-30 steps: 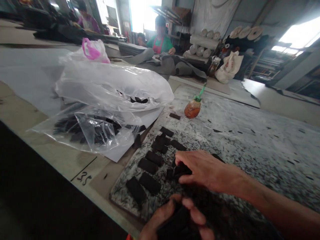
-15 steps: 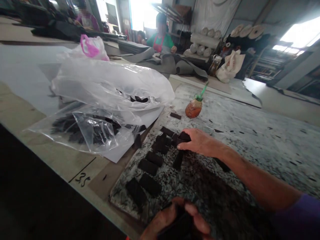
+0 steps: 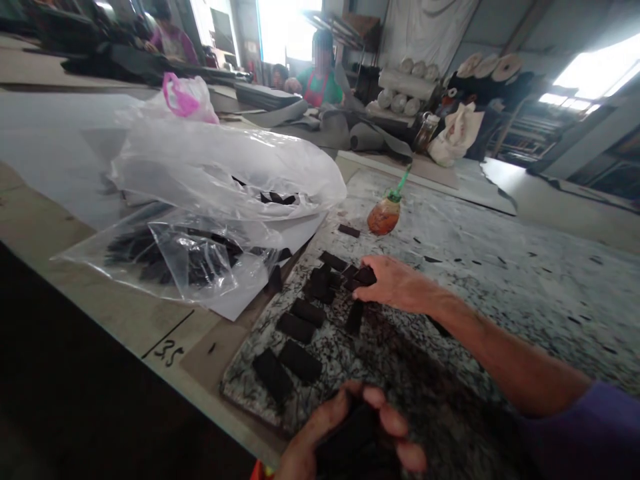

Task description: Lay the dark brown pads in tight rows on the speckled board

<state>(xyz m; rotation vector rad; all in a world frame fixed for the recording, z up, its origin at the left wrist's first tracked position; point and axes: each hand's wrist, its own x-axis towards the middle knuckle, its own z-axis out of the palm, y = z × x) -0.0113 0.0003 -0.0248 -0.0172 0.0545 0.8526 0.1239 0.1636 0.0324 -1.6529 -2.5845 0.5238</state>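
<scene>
Several small black rectangular pieces (image 3: 298,328) lie in rows on a speckled grey slab (image 3: 475,287). My right hand (image 3: 397,283) reaches out over the far end of the rows, fingers pinched on one black piece (image 3: 365,275). At the bottom edge my left hand (image 3: 350,437) is curled around a stack of black pieces (image 3: 347,437), close to the slab's near edge.
Clear plastic bags (image 3: 220,173) holding more black pieces lie left of the slab, with a pink-handled bag (image 3: 185,100) behind. An orange bottle with a green straw (image 3: 384,215) stands beyond the rows. People sit at the far end of the table among fabric rolls (image 3: 405,87).
My right hand went from the near pieces out to the far end of the rows, carrying a black piece. My left hand stayed low with its stack.
</scene>
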